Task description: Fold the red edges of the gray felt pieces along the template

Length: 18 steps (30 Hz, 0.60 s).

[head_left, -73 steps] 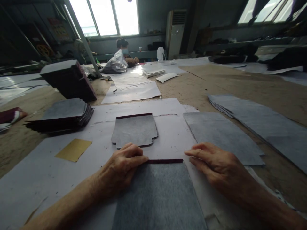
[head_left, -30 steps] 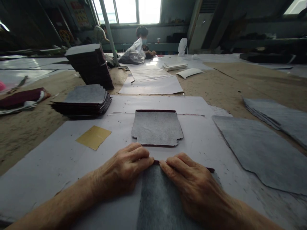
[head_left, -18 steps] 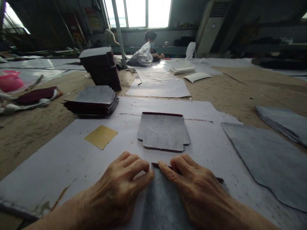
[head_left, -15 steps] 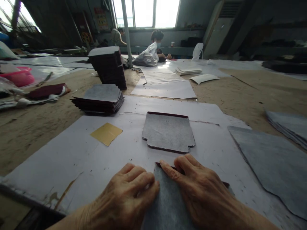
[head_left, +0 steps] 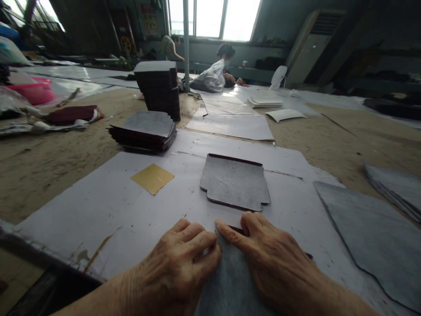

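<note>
Just nearer than the notched piece (head_left: 235,181), the half-open right hand (head_left: 272,248) presses the grey sheet's (head_left: 230,281) dark edge (head_left: 238,229); left hand (head_left: 184,259) curls beside, grip unclear; pressure should be even

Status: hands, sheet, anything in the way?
Right hand on gray sheet, far edge; left hand at its left side, grip unclear. Notched piece just beyond, off the sheet.
</note>
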Each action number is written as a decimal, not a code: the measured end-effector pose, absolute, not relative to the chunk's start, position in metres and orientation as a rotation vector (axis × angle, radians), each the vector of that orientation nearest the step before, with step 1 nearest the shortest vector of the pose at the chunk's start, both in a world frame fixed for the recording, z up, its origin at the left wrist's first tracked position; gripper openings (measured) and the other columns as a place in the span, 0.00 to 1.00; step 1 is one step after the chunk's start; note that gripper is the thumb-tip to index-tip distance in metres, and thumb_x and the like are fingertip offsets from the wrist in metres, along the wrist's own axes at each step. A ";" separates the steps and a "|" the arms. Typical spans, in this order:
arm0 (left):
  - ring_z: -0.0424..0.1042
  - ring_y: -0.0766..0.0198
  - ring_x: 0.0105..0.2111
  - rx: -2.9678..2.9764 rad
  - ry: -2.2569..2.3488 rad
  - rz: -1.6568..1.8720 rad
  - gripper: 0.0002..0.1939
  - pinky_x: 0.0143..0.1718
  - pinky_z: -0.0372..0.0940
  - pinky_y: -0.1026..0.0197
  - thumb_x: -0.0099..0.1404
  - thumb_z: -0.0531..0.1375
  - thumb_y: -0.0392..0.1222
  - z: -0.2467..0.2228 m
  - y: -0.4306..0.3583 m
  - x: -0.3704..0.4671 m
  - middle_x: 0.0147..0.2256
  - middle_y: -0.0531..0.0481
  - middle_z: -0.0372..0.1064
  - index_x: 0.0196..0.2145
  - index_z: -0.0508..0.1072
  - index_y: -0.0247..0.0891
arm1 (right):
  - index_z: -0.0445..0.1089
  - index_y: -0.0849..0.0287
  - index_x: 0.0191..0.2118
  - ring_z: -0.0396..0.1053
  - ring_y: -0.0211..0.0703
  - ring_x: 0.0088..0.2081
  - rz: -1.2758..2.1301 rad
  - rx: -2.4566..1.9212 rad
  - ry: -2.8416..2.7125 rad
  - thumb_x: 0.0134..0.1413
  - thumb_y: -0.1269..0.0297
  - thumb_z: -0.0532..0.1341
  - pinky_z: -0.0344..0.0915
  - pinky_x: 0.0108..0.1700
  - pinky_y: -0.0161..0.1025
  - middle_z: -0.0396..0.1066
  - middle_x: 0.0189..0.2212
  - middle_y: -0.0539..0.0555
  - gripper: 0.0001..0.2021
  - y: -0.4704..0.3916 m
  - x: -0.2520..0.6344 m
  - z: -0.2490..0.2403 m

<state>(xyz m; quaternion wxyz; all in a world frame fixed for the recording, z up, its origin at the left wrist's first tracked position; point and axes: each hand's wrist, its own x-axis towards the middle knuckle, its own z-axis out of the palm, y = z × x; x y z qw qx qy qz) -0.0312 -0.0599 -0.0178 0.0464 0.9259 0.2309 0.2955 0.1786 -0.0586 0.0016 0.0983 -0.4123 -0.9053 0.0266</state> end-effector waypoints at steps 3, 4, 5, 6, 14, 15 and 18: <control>0.63 0.58 0.33 2.791 0.771 0.771 0.14 0.32 0.61 0.53 0.55 0.50 0.34 -0.016 -0.061 -0.031 0.36 0.42 0.65 0.39 0.67 0.33 | 0.59 0.48 0.54 0.61 0.39 0.30 0.199 -1.195 -2.567 0.46 0.82 0.47 0.64 0.31 0.37 0.60 0.32 0.53 0.30 -0.058 0.182 0.001; 0.63 0.58 0.33 2.788 0.795 0.719 0.14 0.33 0.61 0.53 0.54 0.51 0.34 -0.013 -0.062 -0.030 0.36 0.43 0.65 0.39 0.67 0.33 | 0.60 0.50 0.53 0.61 0.38 0.32 0.253 -1.178 -2.481 0.47 0.82 0.47 0.65 0.33 0.37 0.60 0.33 0.53 0.28 -0.059 0.185 0.000; 0.63 0.57 0.34 2.787 0.816 0.679 0.14 0.34 0.61 0.53 0.54 0.52 0.33 -0.011 -0.063 -0.030 0.36 0.43 0.64 0.39 0.67 0.33 | 0.62 0.53 0.51 0.62 0.38 0.33 0.283 -1.171 -2.388 0.49 0.81 0.47 0.65 0.35 0.37 0.61 0.34 0.54 0.25 -0.059 0.189 -0.001; 0.63 0.57 0.34 2.786 0.829 0.654 0.14 0.34 0.61 0.52 0.53 0.52 0.32 -0.008 -0.064 -0.030 0.36 0.43 0.64 0.39 0.67 0.34 | 0.63 0.56 0.48 0.62 0.39 0.35 0.287 -1.182 -2.311 0.51 0.80 0.48 0.65 0.37 0.38 0.62 0.35 0.54 0.21 -0.060 0.193 -0.002; 0.64 0.60 0.38 2.793 0.725 1.108 0.17 0.36 0.65 0.57 0.61 0.49 0.31 -0.017 -0.058 -0.034 0.43 0.40 0.62 0.48 0.64 0.33 | 0.65 0.62 0.29 0.62 0.41 0.33 0.259 -1.606 -2.262 0.47 0.77 0.58 0.61 0.35 0.37 0.65 0.29 0.53 0.04 -0.073 0.195 0.007; 0.64 0.59 0.40 2.807 0.751 1.160 0.18 0.38 0.66 0.58 0.63 0.49 0.33 -0.019 -0.055 -0.034 0.45 0.39 0.61 0.51 0.63 0.33 | 0.65 0.62 0.27 0.62 0.40 0.33 0.258 -1.576 -2.278 0.46 0.78 0.57 0.60 0.34 0.36 0.65 0.29 0.53 0.05 -0.074 0.191 0.009; 0.66 0.60 0.40 2.872 0.845 1.177 0.16 0.38 0.67 0.60 0.66 0.49 0.38 -0.022 -0.048 -0.032 0.44 0.40 0.65 0.51 0.63 0.35 | 0.64 0.62 0.24 0.60 0.40 0.31 0.106 -1.345 -2.344 0.43 0.78 0.57 0.58 0.32 0.35 0.64 0.27 0.53 0.05 -0.077 0.181 0.009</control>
